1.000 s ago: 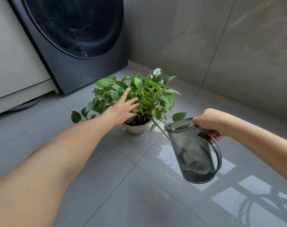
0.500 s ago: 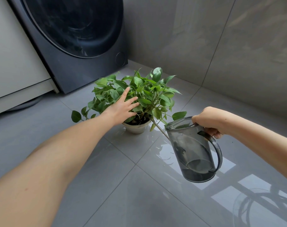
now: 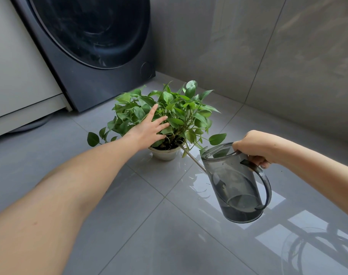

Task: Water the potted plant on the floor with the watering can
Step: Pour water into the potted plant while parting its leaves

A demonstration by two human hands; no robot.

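Over on the left, a pale cabinet point(image 3: 20, 72) stands against a dark front-loading washing machine point(image 3: 93, 56), whose round door takes up most of its face. Just in front of the machine, on the grey tiled floor point(image 3: 129, 225), sits the potted plant point(image 3: 169, 114), a bushy green thing in a small whitish pot point(image 3: 164, 153), with one leafy stem trailing down toward the left. The left hand point(image 3: 149, 129) reaches into the foliage with its fingers spread, flat against the leaves and pressing them aside on the near left side of the pot; it grips nothing. To the right of the pot, the watering can point(image 3: 238, 187), smoky and see-through, hangs above the floor, tipped toward the plant. Its thin metal spout point(image 3: 191, 157) slants up and left, and the tip goes in under the leaves at the pot's rim, right at the soil. A little water lies in the bottom of the can. The right hand point(image 3: 252, 147) is curled tight around the top of the can's handle, knuckles up. Farther right, window light falls in bright patches across the glossy tiles, and the grey wall point(image 3: 268, 56) rises behind.
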